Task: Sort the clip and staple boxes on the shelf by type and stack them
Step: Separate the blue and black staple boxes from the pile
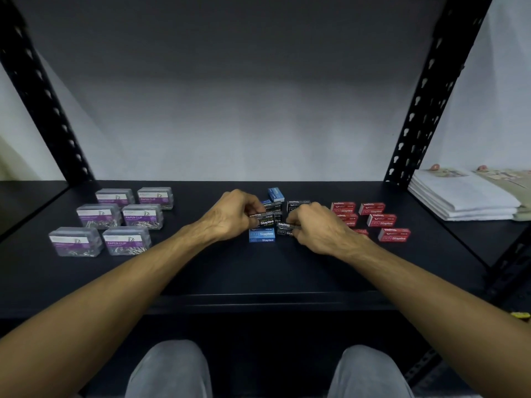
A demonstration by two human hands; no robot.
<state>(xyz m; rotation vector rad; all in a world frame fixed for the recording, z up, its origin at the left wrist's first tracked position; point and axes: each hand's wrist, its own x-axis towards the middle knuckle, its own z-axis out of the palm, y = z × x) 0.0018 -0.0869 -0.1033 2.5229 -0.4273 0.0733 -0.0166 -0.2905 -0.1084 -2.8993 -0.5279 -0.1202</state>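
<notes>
Black shelf (258, 271), person seated in front, both forearms reaching in.

L hand (230, 216): fingers curled round a black staples box (264, 221), lifted a little above the blue staples box (262, 235) at the front of the centre cluster. Grip is from the side, label facing up/out; prob so it can be read and set square on a like box.

R hand (319, 228): fingers curled on a second black staples box (286, 228), low, at or near the shelf surface; can't tell if it's lifted. Looks like both blacks are being brought together, i.e. pairing by colour.

Centre cluster = the unsorted part: more black boxes (297, 205) behind the hands, a small blue box (275, 194) at the back, mixed and touching.

Left zone: clear paper clip boxes (128, 239), purple labels, six visible, in neat rows of two, apart from each other, not stacked. Kept well apart from staples, so type split is already made there.

Right zone: red staples boxes (394, 234), loosely grouped, some partly hidden behind R hand; mostly single layer.

Outside frame upright, right: pile of white paper packets (459, 199), not part of the job.

Judgement: sorting mostly done, black/blue separation in hand, stacking barely begun.
</notes>
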